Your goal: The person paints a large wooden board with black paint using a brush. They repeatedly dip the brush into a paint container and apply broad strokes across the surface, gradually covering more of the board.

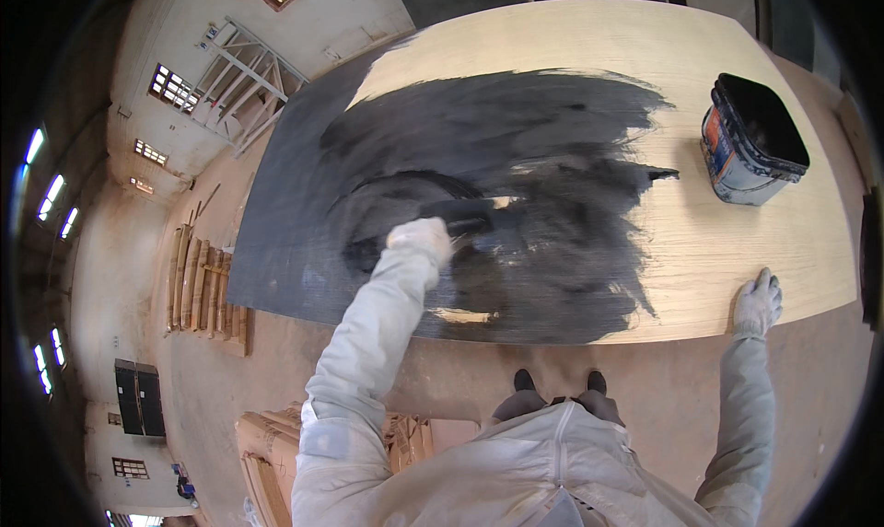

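Observation:
My left hand [419,240], in a pale glove, is closed round a dark flat spreading tool [465,216]. The tool is pressed to the large wooden board [689,251], in the black coating [405,131] that covers its left and middle. Coating hides the tool's exact kind, and the hand is slightly blurred. A curved wet streak runs round the hand, and small bare patches show near the tool. My right hand [758,303], gloved too, lies on bare pale wood at the near right edge, fingers extended and holding nothing.
A squarish bucket [750,182], smeared black, stands on the board's right side. Bundled wooden strips [198,283] lie on the floor at left. Wrapped boards [272,463] are stacked beside my left arm. A metal frame [244,90] leans by the far left wall.

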`<state>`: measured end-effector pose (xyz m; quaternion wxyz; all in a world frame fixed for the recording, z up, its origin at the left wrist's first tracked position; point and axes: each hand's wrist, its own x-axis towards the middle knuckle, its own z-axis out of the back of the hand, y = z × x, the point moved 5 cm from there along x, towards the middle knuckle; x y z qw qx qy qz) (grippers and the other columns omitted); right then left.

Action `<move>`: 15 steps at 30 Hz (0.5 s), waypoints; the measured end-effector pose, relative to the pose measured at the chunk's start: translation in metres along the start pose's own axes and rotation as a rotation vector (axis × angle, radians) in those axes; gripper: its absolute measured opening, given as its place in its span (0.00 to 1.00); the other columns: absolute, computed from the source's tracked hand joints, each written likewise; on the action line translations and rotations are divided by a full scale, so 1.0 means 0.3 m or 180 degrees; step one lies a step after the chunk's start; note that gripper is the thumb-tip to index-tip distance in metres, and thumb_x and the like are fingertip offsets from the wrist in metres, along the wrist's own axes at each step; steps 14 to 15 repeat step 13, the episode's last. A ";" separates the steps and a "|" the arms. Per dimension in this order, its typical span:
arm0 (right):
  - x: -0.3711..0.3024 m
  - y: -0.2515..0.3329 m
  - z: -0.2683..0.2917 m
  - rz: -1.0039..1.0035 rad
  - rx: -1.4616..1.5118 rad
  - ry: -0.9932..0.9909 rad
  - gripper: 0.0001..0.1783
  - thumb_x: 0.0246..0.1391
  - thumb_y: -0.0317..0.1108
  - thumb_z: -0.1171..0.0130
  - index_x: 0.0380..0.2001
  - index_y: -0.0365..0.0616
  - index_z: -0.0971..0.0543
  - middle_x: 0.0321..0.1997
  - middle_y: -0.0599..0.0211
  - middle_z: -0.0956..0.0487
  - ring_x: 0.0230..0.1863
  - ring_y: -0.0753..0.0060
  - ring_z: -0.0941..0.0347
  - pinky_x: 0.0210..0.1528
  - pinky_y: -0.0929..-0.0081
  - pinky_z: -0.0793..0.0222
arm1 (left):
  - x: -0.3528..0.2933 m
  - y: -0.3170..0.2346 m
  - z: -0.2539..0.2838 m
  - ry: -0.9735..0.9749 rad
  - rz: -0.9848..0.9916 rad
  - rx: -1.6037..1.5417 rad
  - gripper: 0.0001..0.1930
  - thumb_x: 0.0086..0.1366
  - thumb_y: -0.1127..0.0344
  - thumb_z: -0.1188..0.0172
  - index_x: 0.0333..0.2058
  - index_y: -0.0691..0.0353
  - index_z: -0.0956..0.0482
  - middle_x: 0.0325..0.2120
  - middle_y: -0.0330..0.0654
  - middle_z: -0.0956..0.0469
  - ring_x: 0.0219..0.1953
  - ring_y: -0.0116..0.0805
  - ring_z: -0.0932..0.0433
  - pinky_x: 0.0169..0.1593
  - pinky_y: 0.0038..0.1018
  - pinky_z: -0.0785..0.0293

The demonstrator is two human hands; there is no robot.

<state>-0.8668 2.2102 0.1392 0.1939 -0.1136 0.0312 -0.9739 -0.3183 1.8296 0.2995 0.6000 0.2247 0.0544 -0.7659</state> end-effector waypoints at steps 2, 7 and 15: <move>-0.009 0.028 0.016 0.0098 0.0046 0.0013 0.31 0.71 0.48 0.50 0.73 0.53 0.29 0.77 0.51 0.30 0.77 0.44 0.37 0.75 0.44 0.43 | 0.030 0.043 0.019 0.0090 0.0073 0.0117 0.19 0.73 0.57 0.44 0.54 0.55 0.12 0.51 0.52 0.13 0.57 0.50 0.15 0.60 0.43 0.20; -0.028 0.032 0.073 0.0176 0.0072 0.0094 0.31 0.71 0.47 0.49 0.74 0.53 0.30 0.76 0.48 0.30 0.77 0.42 0.38 0.74 0.42 0.44 | -0.034 -0.167 0.059 -0.0192 0.0338 -0.0029 0.18 0.71 0.57 0.43 0.52 0.55 0.11 0.53 0.50 0.14 0.59 0.51 0.16 0.62 0.43 0.21; -0.018 0.028 0.080 0.0242 0.0173 0.0341 0.33 0.71 0.47 0.49 0.77 0.57 0.33 0.80 0.49 0.35 0.79 0.41 0.42 0.74 0.42 0.46 | -0.009 -0.273 0.100 0.0261 0.0666 0.0220 0.21 0.71 0.58 0.42 0.60 0.54 0.15 0.60 0.49 0.17 0.65 0.53 0.21 0.68 0.49 0.25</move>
